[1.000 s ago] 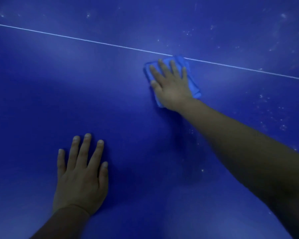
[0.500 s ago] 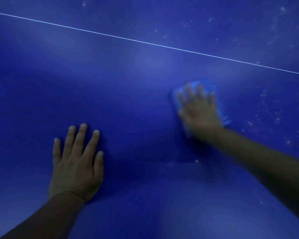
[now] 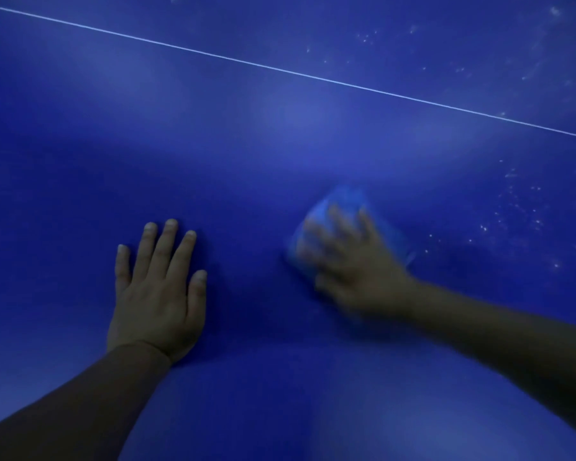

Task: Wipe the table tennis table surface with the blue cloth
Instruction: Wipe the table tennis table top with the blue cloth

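Right hand (image 3: 356, 264) presses the blue cloth (image 3: 343, 202) flat on our tabletop (image 3: 246, 134).
Our fingers lie spread and fairly straight over the cloth, blurred, on the near side of the white line (image 3: 280, 70). Left of the cloth, our left hand (image 3: 158, 294) rests palm-down, fingers straight, holding nothing. White specks (image 3: 519, 207) dot the tabletop right of the cloth.

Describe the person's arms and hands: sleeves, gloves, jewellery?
Both forearms are bare as far as the frame shows, no sleeves. The left hand has no glove, ring or watch, and its short nails show. The right hand looks ungloved too, but motion blur hides its finer detail.
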`<move>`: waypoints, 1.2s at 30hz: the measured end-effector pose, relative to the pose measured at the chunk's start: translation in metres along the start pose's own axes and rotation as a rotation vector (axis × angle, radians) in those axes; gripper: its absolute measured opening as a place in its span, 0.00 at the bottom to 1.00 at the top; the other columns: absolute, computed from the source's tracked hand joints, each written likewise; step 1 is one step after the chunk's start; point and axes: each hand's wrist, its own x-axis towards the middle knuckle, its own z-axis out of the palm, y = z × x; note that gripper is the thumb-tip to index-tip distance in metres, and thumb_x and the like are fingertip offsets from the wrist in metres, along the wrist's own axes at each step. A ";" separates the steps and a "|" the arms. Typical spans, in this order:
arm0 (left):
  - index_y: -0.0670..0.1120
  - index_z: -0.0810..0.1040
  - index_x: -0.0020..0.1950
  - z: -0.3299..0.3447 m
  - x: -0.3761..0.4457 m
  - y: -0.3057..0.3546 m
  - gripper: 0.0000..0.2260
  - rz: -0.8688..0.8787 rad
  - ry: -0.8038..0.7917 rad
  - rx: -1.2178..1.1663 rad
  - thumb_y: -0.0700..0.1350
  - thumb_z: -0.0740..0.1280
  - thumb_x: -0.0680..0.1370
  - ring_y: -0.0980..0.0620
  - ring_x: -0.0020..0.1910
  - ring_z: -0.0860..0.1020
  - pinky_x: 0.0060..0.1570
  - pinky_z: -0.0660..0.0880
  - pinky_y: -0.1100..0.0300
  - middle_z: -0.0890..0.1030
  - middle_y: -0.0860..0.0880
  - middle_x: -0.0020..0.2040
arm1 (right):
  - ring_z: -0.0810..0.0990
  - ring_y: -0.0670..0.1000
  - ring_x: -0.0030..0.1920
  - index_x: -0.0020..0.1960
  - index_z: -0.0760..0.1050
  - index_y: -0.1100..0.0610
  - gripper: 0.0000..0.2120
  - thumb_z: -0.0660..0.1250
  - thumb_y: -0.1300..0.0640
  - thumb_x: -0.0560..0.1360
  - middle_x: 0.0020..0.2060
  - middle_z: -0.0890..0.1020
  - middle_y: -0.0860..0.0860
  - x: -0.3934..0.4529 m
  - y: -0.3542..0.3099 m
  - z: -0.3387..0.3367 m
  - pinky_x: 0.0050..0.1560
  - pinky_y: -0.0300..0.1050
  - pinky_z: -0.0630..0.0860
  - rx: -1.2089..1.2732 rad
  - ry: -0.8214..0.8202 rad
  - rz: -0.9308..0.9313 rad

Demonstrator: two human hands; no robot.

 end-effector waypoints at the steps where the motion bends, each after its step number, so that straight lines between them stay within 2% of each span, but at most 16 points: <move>1: 0.44 0.64 0.78 0.000 0.000 -0.001 0.28 0.001 -0.003 0.002 0.56 0.47 0.82 0.45 0.80 0.51 0.77 0.44 0.41 0.60 0.45 0.80 | 0.55 0.66 0.78 0.77 0.62 0.45 0.24 0.48 0.41 0.83 0.78 0.62 0.53 -0.022 -0.030 -0.003 0.71 0.75 0.50 0.035 -0.046 -0.211; 4: 0.44 0.64 0.78 0.000 0.000 -0.001 0.28 0.000 -0.013 0.007 0.57 0.46 0.83 0.46 0.81 0.51 0.77 0.44 0.41 0.58 0.45 0.81 | 0.55 0.62 0.79 0.76 0.65 0.44 0.23 0.51 0.41 0.83 0.78 0.62 0.51 -0.039 -0.013 -0.015 0.74 0.70 0.49 0.053 -0.114 -0.465; 5: 0.45 0.64 0.78 0.000 0.000 -0.001 0.28 -0.002 -0.015 0.005 0.57 0.46 0.83 0.46 0.81 0.50 0.77 0.43 0.41 0.58 0.45 0.81 | 0.55 0.62 0.78 0.76 0.64 0.45 0.23 0.49 0.41 0.83 0.77 0.62 0.52 -0.027 0.012 -0.013 0.73 0.70 0.51 0.000 -0.070 -0.397; 9: 0.45 0.64 0.78 0.000 0.000 -0.002 0.28 0.005 -0.012 -0.003 0.57 0.46 0.83 0.46 0.81 0.50 0.77 0.42 0.42 0.58 0.45 0.81 | 0.58 0.62 0.77 0.79 0.55 0.45 0.27 0.46 0.40 0.81 0.78 0.62 0.52 0.044 0.100 -0.015 0.71 0.72 0.54 -0.005 0.023 0.320; 11: 0.45 0.64 0.78 0.000 -0.001 -0.001 0.28 -0.001 -0.010 -0.014 0.57 0.46 0.83 0.46 0.81 0.50 0.77 0.42 0.42 0.58 0.46 0.81 | 0.58 0.63 0.77 0.79 0.58 0.46 0.28 0.46 0.40 0.81 0.78 0.62 0.52 0.063 0.078 -0.011 0.71 0.73 0.53 0.007 0.059 0.399; 16: 0.46 0.64 0.79 0.000 0.000 0.000 0.28 -0.008 -0.008 -0.017 0.57 0.47 0.82 0.46 0.81 0.50 0.77 0.42 0.42 0.58 0.45 0.81 | 0.55 0.63 0.78 0.76 0.66 0.44 0.23 0.55 0.42 0.82 0.77 0.64 0.51 -0.010 -0.062 -0.009 0.73 0.72 0.48 0.095 -0.047 -0.532; 18: 0.46 0.63 0.79 -0.001 0.000 0.001 0.28 -0.011 -0.019 -0.015 0.57 0.47 0.82 0.46 0.81 0.49 0.77 0.41 0.42 0.57 0.45 0.81 | 0.54 0.62 0.79 0.76 0.65 0.44 0.23 0.54 0.42 0.83 0.78 0.63 0.50 -0.033 -0.042 -0.012 0.74 0.71 0.48 0.083 -0.104 -0.568; 19: 0.46 0.63 0.79 -0.001 0.000 0.001 0.28 -0.016 -0.022 -0.014 0.57 0.46 0.82 0.46 0.81 0.49 0.78 0.41 0.43 0.57 0.46 0.81 | 0.55 0.63 0.78 0.77 0.62 0.45 0.23 0.51 0.42 0.83 0.78 0.62 0.51 -0.032 -0.014 -0.008 0.73 0.71 0.49 0.033 -0.073 -0.456; 21: 0.47 0.62 0.79 -0.001 0.000 0.001 0.28 -0.017 -0.023 -0.013 0.57 0.46 0.82 0.46 0.81 0.48 0.78 0.41 0.42 0.57 0.46 0.81 | 0.58 0.67 0.76 0.79 0.54 0.47 0.26 0.46 0.42 0.83 0.77 0.63 0.57 -0.018 0.058 -0.002 0.70 0.75 0.55 -0.036 -0.028 0.014; 23: 0.47 0.62 0.79 -0.001 -0.001 0.001 0.28 -0.018 -0.026 -0.010 0.57 0.46 0.82 0.46 0.81 0.48 0.77 0.42 0.41 0.56 0.46 0.81 | 0.57 0.66 0.77 0.80 0.55 0.49 0.32 0.42 0.38 0.79 0.78 0.61 0.57 -0.012 0.122 -0.014 0.69 0.74 0.56 -0.003 -0.007 0.586; 25: 0.47 0.63 0.79 -0.002 -0.001 0.001 0.29 -0.023 -0.023 -0.010 0.57 0.46 0.81 0.46 0.81 0.48 0.77 0.41 0.41 0.57 0.46 0.81 | 0.56 0.63 0.77 0.79 0.58 0.51 0.35 0.40 0.36 0.77 0.79 0.59 0.54 -0.022 0.130 -0.020 0.71 0.71 0.54 0.054 -0.007 0.848; 28: 0.47 0.62 0.79 -0.001 -0.001 0.001 0.29 -0.016 -0.032 -0.009 0.57 0.46 0.81 0.46 0.81 0.49 0.77 0.41 0.42 0.56 0.46 0.81 | 0.59 0.66 0.76 0.78 0.59 0.51 0.28 0.47 0.42 0.80 0.76 0.65 0.58 -0.052 0.062 -0.004 0.68 0.75 0.56 -0.045 -0.030 0.488; 30: 0.47 0.62 0.79 -0.002 -0.001 0.001 0.29 -0.018 -0.023 -0.011 0.57 0.46 0.81 0.46 0.81 0.49 0.77 0.42 0.41 0.56 0.46 0.81 | 0.58 0.64 0.77 0.76 0.60 0.48 0.24 0.48 0.42 0.83 0.76 0.64 0.57 -0.072 0.007 -0.001 0.71 0.72 0.53 -0.034 -0.059 0.091; 32: 0.47 0.62 0.79 -0.001 -0.001 0.001 0.29 -0.018 -0.020 -0.015 0.58 0.46 0.81 0.47 0.81 0.49 0.78 0.41 0.42 0.57 0.46 0.81 | 0.57 0.62 0.78 0.76 0.62 0.46 0.23 0.47 0.41 0.84 0.77 0.63 0.53 -0.058 -0.005 -0.005 0.73 0.67 0.51 0.011 -0.042 -0.108; 34: 0.47 0.63 0.79 0.000 -0.001 0.000 0.29 -0.017 -0.005 -0.015 0.58 0.46 0.81 0.47 0.81 0.49 0.78 0.42 0.43 0.57 0.46 0.81 | 0.59 0.61 0.77 0.76 0.62 0.46 0.24 0.47 0.40 0.83 0.77 0.64 0.52 -0.012 0.016 -0.008 0.72 0.67 0.52 0.031 -0.019 -0.103; 36: 0.47 0.63 0.79 0.002 -0.001 0.000 0.29 -0.012 0.011 -0.017 0.57 0.47 0.82 0.47 0.81 0.50 0.78 0.43 0.42 0.58 0.46 0.81 | 0.61 0.62 0.76 0.77 0.62 0.50 0.31 0.43 0.36 0.81 0.76 0.66 0.55 0.032 0.067 -0.001 0.72 0.70 0.55 0.032 -0.021 0.153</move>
